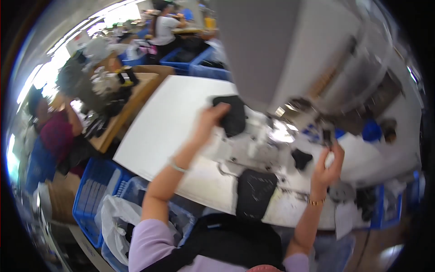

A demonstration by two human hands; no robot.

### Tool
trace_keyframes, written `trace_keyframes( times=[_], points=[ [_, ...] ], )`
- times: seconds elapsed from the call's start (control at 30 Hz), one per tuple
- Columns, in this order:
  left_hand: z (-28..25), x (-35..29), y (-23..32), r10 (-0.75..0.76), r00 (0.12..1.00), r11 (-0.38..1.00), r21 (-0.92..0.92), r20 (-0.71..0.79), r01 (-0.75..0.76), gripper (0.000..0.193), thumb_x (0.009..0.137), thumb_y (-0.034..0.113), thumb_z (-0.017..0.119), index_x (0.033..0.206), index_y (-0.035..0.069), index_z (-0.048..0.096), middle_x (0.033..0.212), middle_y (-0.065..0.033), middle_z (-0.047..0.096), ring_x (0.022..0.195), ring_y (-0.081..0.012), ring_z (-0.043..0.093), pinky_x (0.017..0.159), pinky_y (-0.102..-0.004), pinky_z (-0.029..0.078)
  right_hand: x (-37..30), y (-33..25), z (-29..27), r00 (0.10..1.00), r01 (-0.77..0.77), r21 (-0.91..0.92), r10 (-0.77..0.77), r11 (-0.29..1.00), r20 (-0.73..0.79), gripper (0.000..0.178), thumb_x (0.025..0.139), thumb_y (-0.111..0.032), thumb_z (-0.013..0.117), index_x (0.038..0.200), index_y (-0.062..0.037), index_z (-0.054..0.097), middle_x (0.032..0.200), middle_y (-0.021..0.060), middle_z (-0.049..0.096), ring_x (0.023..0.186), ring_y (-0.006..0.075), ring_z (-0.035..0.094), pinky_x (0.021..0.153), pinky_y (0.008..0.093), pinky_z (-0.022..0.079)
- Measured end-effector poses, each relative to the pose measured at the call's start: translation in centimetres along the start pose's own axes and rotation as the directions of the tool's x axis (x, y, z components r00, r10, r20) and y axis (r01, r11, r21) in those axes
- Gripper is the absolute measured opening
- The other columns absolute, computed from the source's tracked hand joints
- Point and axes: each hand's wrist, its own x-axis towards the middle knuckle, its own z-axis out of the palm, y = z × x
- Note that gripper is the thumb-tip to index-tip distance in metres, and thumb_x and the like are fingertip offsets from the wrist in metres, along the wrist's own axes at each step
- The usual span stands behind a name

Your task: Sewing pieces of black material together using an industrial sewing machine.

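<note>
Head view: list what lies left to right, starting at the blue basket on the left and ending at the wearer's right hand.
Blue basket → left hand → dark flat piece in its grip → second dark flat piece, lower in the picture → small dark lobed piece → right hand.

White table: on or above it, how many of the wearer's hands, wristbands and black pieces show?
Hands: 2, left hand and right hand
Wristbands: 2, pale band and gold band
Black pieces: 3, held piece, flat piece and small lobed piece
Total: 7

Workshop (machine (258, 50), blue crates (86, 229))
</note>
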Motion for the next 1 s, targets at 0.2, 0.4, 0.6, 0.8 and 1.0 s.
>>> trace_keyframes(
  times=[0.2, 0.4, 0.6, 0.8, 1.0],
  points=[
    [-10.9, -2.8, -5.5, 0.094, 0.969, 0.471, 0.868, -0.230, 0.160, 0.038, 0.075, 0.018, 0.072, 0.100, -0.007, 0.057, 0.089, -0.0166, 0.064, 0.081, -0.0290, 0.063, 0.071, -0.0349, 0.050, -0.4, 2.3, -1.2, 0.872, -0.395, 0.012, 0.371, 0.919, 0.319, 0.014, 0.081, 0.003, 0.059, 0.094, -0.0013, 0.054, 0.091, 0.0082, 0.055, 0.073, 0.0167, 0.053, 0.070, 0.0275, 0.046],
    [-1.0, -8.4, -1.6, 0.353, 0.921, 0.503, 0.797, 0.164, -0.335, 0.040, 0.075, 0.016, 0.072, 0.108, 0.000, 0.056, 0.103, -0.0151, 0.055, 0.099, -0.0301, 0.051, 0.086, -0.0360, 0.043, -3.4, 3.9, -0.8, 0.601, -0.386, -0.146, 0.368, 0.911, 0.710, 0.025, 0.076, -0.007, 0.066, 0.091, 0.0030, 0.049, 0.095, 0.0116, 0.048, 0.093, 0.0283, 0.050, 0.081, 0.0338, 0.042],
    [6.2, -12.5, -1.6, 0.237, 0.770, 0.646, 0.496, 0.592, -0.580, 0.037, 0.078, 0.017, 0.070, 0.108, 0.002, 0.057, 0.103, -0.0134, 0.050, 0.096, -0.0302, 0.048, 0.084, -0.0357, 0.042, -4.1, 4.5, -0.5, 0.598, -0.460, -0.131, 0.415, 0.878, 0.686, 0.016, 0.076, -0.002, 0.066, 0.082, 0.0058, 0.054, 0.089, 0.0121, 0.054, 0.075, 0.0217, 0.058, 0.070, 0.0295, 0.048],
    [6.4, -11.7, -2.2, 0.133, 0.774, 0.693, 0.500, 0.619, -0.519, 0.037, 0.077, 0.017, 0.070, 0.107, 0.002, 0.054, 0.097, -0.0122, 0.049, 0.094, -0.0285, 0.047, 0.082, -0.0344, 0.041, -4.4, 3.8, -1.1, 0.726, -0.543, -0.046, 0.496, 0.838, 0.476, 0.010, 0.076, -0.001, 0.062, 0.079, 0.0023, 0.052, 0.082, 0.0144, 0.053, 0.073, 0.0278, 0.057, 0.065, 0.0330, 0.046],
    [6.4, -11.7, -1.7, -0.013, 0.824, 0.760, 0.542, 0.566, -0.359, 0.032, 0.076, 0.016, 0.071, 0.099, 0.002, 0.054, 0.090, -0.0109, 0.050, 0.088, -0.0263, 0.049, 0.079, -0.0349, 0.042, -7.5, -8.3, -2.4, 0.773, -0.177, -0.056, 0.174, 0.983, 0.610, 0.015, 0.073, -0.001, 0.060, 0.083, 0.0000, 0.048, 0.090, 0.0141, 0.053, 0.080, 0.0275, 0.055, 0.066, 0.0341, 0.048]
  ],
)
